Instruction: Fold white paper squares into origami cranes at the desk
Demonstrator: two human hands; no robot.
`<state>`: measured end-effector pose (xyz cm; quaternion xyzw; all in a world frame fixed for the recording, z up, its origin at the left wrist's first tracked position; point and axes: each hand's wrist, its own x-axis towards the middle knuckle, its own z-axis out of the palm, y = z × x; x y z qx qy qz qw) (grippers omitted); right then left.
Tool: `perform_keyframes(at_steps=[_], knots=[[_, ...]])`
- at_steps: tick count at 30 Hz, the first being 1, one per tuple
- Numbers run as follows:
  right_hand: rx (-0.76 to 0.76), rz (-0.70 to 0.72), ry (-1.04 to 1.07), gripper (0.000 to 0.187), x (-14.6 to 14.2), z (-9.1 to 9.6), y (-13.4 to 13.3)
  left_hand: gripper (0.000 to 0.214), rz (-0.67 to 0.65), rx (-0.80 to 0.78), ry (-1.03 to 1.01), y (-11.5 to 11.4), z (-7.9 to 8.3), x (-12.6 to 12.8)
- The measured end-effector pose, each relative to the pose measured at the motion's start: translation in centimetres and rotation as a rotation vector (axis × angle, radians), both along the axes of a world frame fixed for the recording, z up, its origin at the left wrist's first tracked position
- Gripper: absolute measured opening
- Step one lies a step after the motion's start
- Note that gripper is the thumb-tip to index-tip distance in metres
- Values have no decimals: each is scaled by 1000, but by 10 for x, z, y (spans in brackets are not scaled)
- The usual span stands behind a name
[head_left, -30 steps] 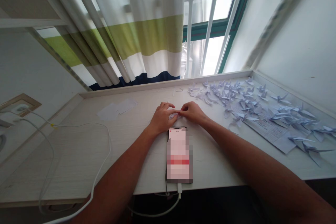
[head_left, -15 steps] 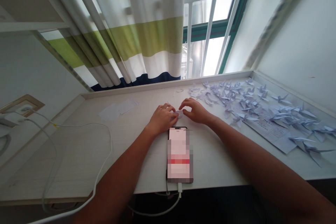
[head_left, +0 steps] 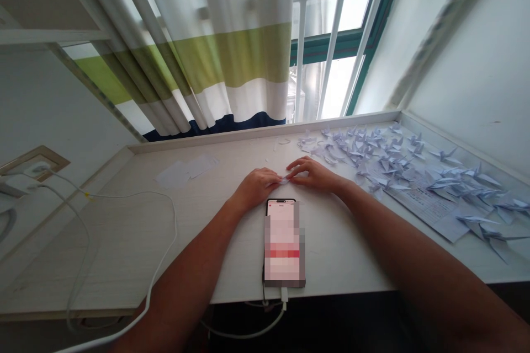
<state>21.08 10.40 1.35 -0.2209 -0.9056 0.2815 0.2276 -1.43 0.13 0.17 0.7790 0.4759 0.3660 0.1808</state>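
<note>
Between my two hands lies a small piece of white paper (head_left: 284,180), mostly covered by fingers, just beyond the top of the phone. My left hand (head_left: 260,185) comes from the left with its fingers together, their tips pressed on the paper's left side. From the right, my right hand (head_left: 311,175) pinches the paper's other side, thumb low and fingers arched above. How the paper is folded cannot be made out. A phone (head_left: 281,242) with a lit pinkish screen lies below the hands, a white cable plugged into its lower end.
Many folded paper cranes (head_left: 372,149) crowd the desk's right side, some on a printed sheet (head_left: 430,209). Flat paper sheets (head_left: 186,170) lie at the left. A white cable (head_left: 174,220) runs over the desk to a wall socket (head_left: 39,168). A raised rim (head_left: 215,139) borders the back.
My left fingers have straightened and drawn together over the paper. My right fingers have come down and closed onto its right side, so less of the paper shows.
</note>
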Motion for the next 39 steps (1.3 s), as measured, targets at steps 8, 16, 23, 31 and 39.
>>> perform_keyframes(at_steps=[8, 16, 23, 31, 39], knots=[[-43, 2, 36, 14, -1, 1, 1, 17, 71, -46, 49, -5, 3, 0], [-48, -56, 70, 6, -3, -2, 3, 16, 89, -63, 61, -4, 4, 3], [-66, -109, 78, 12, -10, -6, -1, 13, 186, -63, 43, -6, 5, 6], [-9, -123, 55, 10, -9, -8, 4, 17, 155, -57, 54, -5, 5, 5], [19, -231, -18, 8, -12, -5, 2, 11, 193, -70, 88, -2, 3, 7]])
